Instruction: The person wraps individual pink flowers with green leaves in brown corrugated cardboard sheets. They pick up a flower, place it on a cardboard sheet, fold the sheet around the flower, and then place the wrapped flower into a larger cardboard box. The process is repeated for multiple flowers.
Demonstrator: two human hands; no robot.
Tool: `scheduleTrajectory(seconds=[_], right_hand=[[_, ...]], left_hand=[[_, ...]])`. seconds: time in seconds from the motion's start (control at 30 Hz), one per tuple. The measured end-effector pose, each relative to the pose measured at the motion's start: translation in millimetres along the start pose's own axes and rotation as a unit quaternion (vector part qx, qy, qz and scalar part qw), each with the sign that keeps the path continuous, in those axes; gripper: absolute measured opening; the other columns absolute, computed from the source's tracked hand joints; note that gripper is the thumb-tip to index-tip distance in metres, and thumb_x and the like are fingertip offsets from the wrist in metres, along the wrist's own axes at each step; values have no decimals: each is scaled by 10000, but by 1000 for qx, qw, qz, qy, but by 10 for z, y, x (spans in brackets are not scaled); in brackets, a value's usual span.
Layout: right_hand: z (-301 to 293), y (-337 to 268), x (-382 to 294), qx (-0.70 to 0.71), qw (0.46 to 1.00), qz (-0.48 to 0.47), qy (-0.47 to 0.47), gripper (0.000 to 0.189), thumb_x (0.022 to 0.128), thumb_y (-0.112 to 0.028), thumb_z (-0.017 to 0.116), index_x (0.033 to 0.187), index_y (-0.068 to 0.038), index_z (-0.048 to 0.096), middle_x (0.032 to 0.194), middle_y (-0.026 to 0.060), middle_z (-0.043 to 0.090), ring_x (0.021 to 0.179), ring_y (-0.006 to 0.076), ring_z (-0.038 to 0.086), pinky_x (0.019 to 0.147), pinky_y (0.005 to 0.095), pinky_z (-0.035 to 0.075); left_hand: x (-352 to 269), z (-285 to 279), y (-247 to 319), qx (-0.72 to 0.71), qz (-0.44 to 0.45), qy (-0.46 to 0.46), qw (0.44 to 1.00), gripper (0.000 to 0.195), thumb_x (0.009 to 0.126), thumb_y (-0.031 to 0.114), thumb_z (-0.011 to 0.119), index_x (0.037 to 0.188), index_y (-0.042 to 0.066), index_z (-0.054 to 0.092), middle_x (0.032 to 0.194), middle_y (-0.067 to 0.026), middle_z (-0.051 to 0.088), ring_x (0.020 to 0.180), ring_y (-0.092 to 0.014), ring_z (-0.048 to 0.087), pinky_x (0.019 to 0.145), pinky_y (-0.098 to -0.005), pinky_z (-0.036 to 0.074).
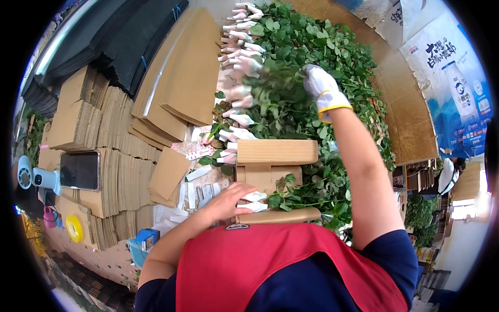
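My left hand [230, 201], bare, rests at a small cardboard stand [253, 174], its fingers around two flower heads in white mesh sleeves [255, 206] whose leafy stems run right. At the stand's far side lies a corrugated cardboard piece [277, 151], and a smooth brown padded edge [278, 215] is close to my apron. My right hand [321, 85], in a white and grey glove with a yellow cuff, is over the heap of leafy stems [304, 43]. Blurred stems with sleeved heads [249, 66] lie left of it; whether its fingers hold any cannot be told.
Stacks of brown cardboard [117, 117] and large sheets [195, 70] fill the left, with a phone [80, 170], yellow tape roll [74, 228] and small blue fan [25, 172]. Loose mesh sleeves [191, 195] lie beside my left hand. A printed carton [456, 85] stands at the right.
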State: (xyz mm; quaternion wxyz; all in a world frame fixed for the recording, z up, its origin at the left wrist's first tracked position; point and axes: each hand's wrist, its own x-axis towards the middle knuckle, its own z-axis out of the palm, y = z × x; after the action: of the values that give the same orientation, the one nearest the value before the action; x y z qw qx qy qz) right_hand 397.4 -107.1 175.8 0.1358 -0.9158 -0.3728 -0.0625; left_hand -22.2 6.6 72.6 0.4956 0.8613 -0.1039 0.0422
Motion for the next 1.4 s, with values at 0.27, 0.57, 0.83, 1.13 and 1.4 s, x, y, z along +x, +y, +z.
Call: scheduleTrajectory(seconds=[0.27, 0.57, 0.83, 1.13, 1.4], right_hand=[[-200, -924, -361, 38, 994, -75, 63, 336, 794, -172, 621, 1113, -70, 647, 1066, 215, 650, 946, 380, 632, 829, 431, 519], [748, -1141, -348, -101, 988, -53, -100, 302, 759, -156, 634, 1050, -84, 592, 980, 148, 697, 928, 324, 675, 815, 500, 485], [781, -1069, -253, -60, 979, -33, -195, 251, 797, -156, 619, 1024, -91, 705, 1045, 147, 702, 957, 325, 679, 784, 430, 538], [-1897, -1024, -271, 319, 924, 82, -192, 422, 762, -324, 702, 1122, -106, 663, 1022, 128, 684, 746, 244, 673, 571, 394, 583], [-3447, 376, -1210, -22, 982, 181, -47, 346, 784, -246, 646, 1096, -96, 637, 926, 120, 658, 706, 263, 652, 553, 400, 554]], left_hand=[[451, -647, -241, 13, -154, 356, 922, 185, 871, 120, 632, 996, -1, 696, 896, -139, 693, 779, -263, 669, 723, -335, 532], [1519, -631, -1140, -12, -251, 210, 945, 228, 883, 141, 606, 1016, -18, 700, 874, -143, 719, 772, -189, 669, 722, -318, 519], [1689, -643, -1345, 99, -167, 187, 963, 261, 865, 141, 601, 1067, 1, 686, 955, -188, 698, 865, -312, 674, 802, -378, 520], [1949, -597, -1102, 419, -114, 33, 900, 537, 776, 163, 696, 1271, 57, 516, 1283, -174, 498, 1245, -379, 418, 1071, -508, 305], [2126, -508, -1174, 476, -131, -45, 869, 257, 842, 207, 540, 995, 85, 706, 1109, -102, 638, 1152, -274, 471, 1003, -453, 326]])
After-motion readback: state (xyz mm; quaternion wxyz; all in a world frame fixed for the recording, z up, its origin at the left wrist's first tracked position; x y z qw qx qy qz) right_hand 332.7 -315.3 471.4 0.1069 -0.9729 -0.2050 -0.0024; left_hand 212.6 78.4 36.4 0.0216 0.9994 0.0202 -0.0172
